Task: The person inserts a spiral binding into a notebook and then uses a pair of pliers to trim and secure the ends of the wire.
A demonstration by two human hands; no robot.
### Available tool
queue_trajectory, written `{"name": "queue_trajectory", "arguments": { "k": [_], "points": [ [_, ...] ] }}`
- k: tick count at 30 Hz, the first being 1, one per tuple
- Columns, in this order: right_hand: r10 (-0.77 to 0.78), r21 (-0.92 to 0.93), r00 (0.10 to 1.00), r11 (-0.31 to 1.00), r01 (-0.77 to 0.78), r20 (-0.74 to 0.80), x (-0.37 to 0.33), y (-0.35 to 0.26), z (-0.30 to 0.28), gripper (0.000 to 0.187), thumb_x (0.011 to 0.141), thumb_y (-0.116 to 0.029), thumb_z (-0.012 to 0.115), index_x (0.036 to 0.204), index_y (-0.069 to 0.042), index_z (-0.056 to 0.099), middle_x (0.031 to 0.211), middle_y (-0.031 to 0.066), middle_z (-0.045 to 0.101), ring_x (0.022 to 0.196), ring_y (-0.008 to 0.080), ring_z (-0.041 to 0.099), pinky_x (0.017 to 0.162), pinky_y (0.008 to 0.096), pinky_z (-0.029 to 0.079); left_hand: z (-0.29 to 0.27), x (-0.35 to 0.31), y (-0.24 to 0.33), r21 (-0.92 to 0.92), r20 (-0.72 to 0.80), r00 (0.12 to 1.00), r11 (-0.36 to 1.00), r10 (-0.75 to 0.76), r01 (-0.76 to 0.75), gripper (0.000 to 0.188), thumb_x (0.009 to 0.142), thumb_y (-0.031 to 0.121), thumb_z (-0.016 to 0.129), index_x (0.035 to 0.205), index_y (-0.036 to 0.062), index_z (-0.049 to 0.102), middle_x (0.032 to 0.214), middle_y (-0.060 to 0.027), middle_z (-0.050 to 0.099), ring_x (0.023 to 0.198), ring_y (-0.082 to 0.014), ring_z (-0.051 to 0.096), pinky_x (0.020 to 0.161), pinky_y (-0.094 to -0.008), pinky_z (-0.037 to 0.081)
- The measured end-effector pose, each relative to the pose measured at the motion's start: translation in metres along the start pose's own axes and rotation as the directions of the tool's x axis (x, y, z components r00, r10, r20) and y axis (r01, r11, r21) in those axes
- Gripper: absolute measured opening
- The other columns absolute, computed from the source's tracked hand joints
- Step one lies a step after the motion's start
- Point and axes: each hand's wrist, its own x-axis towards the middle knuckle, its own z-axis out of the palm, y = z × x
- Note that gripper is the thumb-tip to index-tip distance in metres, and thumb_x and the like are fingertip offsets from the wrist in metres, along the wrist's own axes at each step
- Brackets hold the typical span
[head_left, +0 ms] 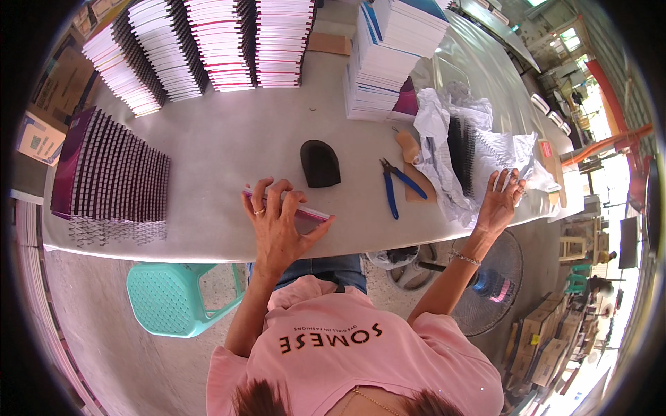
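Near the table's front edge, my left hand [277, 225] is closed over the top of a thin purple-and-white booklet [312, 213], which I see mostly edge-on. My fingers hide much of it. On the right, my right hand [498, 201] is raised beside crumpled white paper [510, 149], its fingers apart and nothing visible in them. Black binding wires [460, 156] lie in a bunch on that paper. Between my hands are a black rounded pad [320, 164] and blue-handled cutters [399, 186] with their handles spread.
Purple-covered wire-bound notebooks [118, 173] are piled at the left. More bound stacks [222, 45] line the back, beside a tall pile of unbound white books [388, 66]. Below the table are a green stool [163, 298] and a fan [496, 281].
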Motion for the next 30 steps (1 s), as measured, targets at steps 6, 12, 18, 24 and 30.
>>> {"name": "queue_trajectory", "arguments": {
  "k": [6,12,18,24,30],
  "points": [
    [-0.004,-0.062,1.000,0.998,0.004,0.000,0.002,0.002,-0.014,0.018,0.095,-0.011,0.062,0.112,-0.009,0.056,0.127,0.0115,0.055,0.105,0.0223,0.055,0.095,0.0362,0.048,0.000,0.000,0.000,-0.005,0.014,1.000,1.000,-0.008,0.008,0.052,0.064,0.040,0.086,0.096,0.0134,0.054,0.112,-0.0071,0.048,0.121,-0.0347,0.039,0.106,-0.0586,0.023],
    [-0.039,-0.125,0.999,0.992,0.036,-0.019,0.001,0.006,-0.003,0.023,0.093,-0.012,0.065,0.113,-0.005,0.056,0.126,0.0112,0.052,0.101,0.0197,0.054,0.092,0.0311,0.049,0.001,0.000,-0.001,-0.006,0.004,1.000,1.000,0.002,-0.002,0.053,0.064,0.040,0.086,0.096,0.0136,0.054,0.112,-0.0072,0.048,0.121,-0.0348,0.039,0.106,-0.0592,0.023],
    [-0.014,-0.055,0.998,0.998,0.017,0.054,0.000,0.000,-0.010,0.025,0.098,-0.017,0.059,0.118,-0.004,0.055,0.123,0.0105,0.055,0.101,0.0183,0.055,0.094,0.0330,0.047,0.000,0.001,0.000,-0.007,0.008,1.000,1.000,0.004,-0.004,0.052,0.063,0.039,0.086,0.096,0.0133,0.054,0.112,-0.0073,0.048,0.120,-0.0351,0.039,0.105,-0.0583,0.024],
    [0.303,-0.225,0.909,0.944,-0.243,0.285,-0.038,0.002,0.079,0.030,0.102,-0.025,0.052,0.125,-0.006,0.051,0.099,0.0028,0.052,0.085,0.0138,0.050,0.086,0.0312,0.045,-0.001,0.001,0.001,0.016,-0.002,1.000,1.000,-0.008,0.008,0.048,0.064,0.042,0.085,0.092,0.0132,0.058,0.110,-0.0051,0.048,0.118,-0.0320,0.041,0.100,-0.0575,0.026],
    [0.635,-0.837,0.650,0.547,0.003,0.417,-0.125,0.056,0.148,0.022,0.095,-0.014,0.059,0.113,-0.002,0.054,0.088,0.0104,0.061,0.079,0.0262,0.061,0.072,0.0334,0.047,-0.002,0.001,0.005,0.034,-0.014,0.999,0.998,-0.043,0.044,0.048,0.064,0.042,0.085,0.089,0.0131,0.057,0.103,-0.0045,0.049,0.113,-0.0314,0.042,0.098,-0.0555,0.028]
  ]
}}
